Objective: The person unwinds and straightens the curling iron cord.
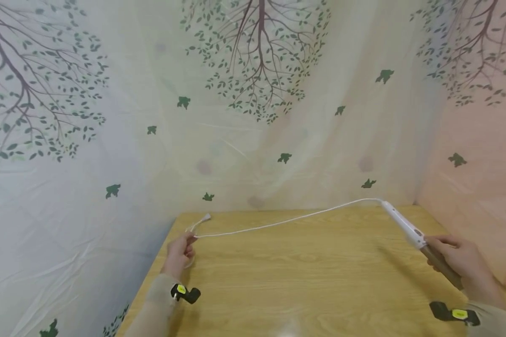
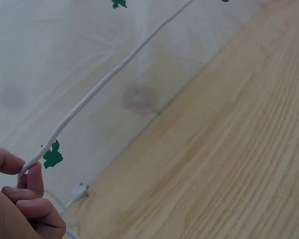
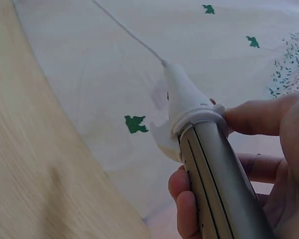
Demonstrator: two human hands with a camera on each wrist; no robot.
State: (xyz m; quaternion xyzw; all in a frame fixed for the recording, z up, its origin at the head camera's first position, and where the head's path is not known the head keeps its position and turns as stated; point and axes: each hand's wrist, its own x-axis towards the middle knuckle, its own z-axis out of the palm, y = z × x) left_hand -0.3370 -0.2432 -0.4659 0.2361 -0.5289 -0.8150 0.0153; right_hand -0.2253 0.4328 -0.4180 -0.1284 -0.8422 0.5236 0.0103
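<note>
My right hand [image 1: 459, 257] grips a curling iron [image 3: 222, 174] by its grey-brown barrel, close to the white collar. Its white handle [image 1: 400, 222] points up and to the left, held above the table. From the handle's end a white cord [image 1: 274, 225] runs across to my left hand [image 1: 180, 252], sagging slightly. Thumb and fingertips of that hand pinch the cord, as the left wrist view shows. Just beyond the left hand is the two-pin plug [image 2: 79, 192], on a loose stretch of cord. Part of the barrel is hidden behind the right fingers.
A wood-grain table [image 1: 286, 271] lies beneath both hands. Pale sheeting [image 1: 244, 154] printed with trees and green birds hangs behind it and along both sides. Each wrist wears a strap with a small black camera mount [image 1: 186, 294].
</note>
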